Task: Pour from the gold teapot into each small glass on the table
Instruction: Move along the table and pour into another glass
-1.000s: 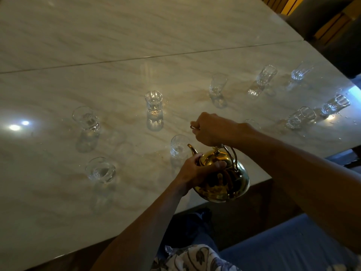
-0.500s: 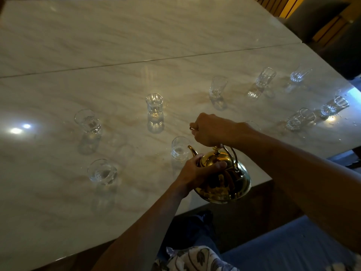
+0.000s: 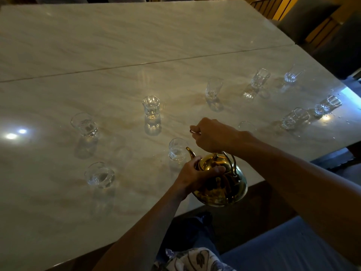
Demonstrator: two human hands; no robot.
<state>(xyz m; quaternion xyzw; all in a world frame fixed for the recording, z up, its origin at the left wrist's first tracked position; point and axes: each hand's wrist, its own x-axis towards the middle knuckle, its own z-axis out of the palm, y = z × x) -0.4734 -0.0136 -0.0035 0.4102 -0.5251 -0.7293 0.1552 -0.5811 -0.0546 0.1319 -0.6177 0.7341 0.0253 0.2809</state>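
Observation:
The gold teapot (image 3: 222,182) hangs over the table's near edge. My right hand (image 3: 213,134) grips its top handle. My left hand (image 3: 197,176) presses on the lid and body. The spout points at a small glass (image 3: 176,150) just left of it, which holds some clear liquid. Several more small glasses stand around: one at the centre (image 3: 150,107), two on the left (image 3: 85,125) (image 3: 100,175), and others on the right (image 3: 213,89) (image 3: 259,78) (image 3: 295,117). One glass (image 3: 246,126) is partly hidden behind my right wrist.
The marble table (image 3: 117,45) has a seam running across its middle. Bright light reflections lie at its left edge. Dark chairs (image 3: 312,18) stand at the far right. My lap with blue and patterned cloth (image 3: 191,259) is below the near edge.
The teapot and both hands stay almost in place by the near glass. The view has shifted slightly, so the glasses sit a little lower in the frame.

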